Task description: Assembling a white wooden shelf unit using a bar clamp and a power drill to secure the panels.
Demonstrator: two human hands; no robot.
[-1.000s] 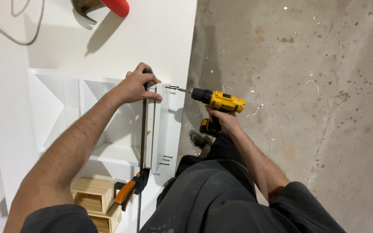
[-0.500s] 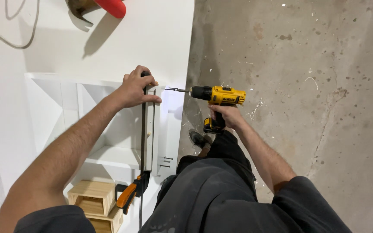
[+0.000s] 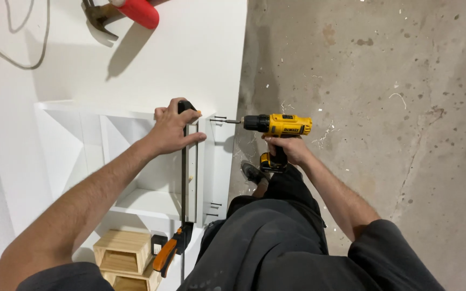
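My right hand grips the handle of a yellow and black cordless drill. Its bit points left at a dark screw sticking out of the side panel of a white shelf unit lying on a white table. My left hand presses down on the unit's upper right corner, fingers over the top of a black bar clamp that runs along the panel. The clamp's orange and black handle sits near the lower edge.
A hammer with a red grip lies at the table's top edge. A grey cable loops at top left. Two small wooden boxes stand below the shelf unit. Bare speckled concrete floor spreads to the right. More screws stick out lower down the panel.
The drill has shifted slightly down and left, bringing its bit onto the screw at the panel's upper edge. My left hand stays on the corner and clamp.
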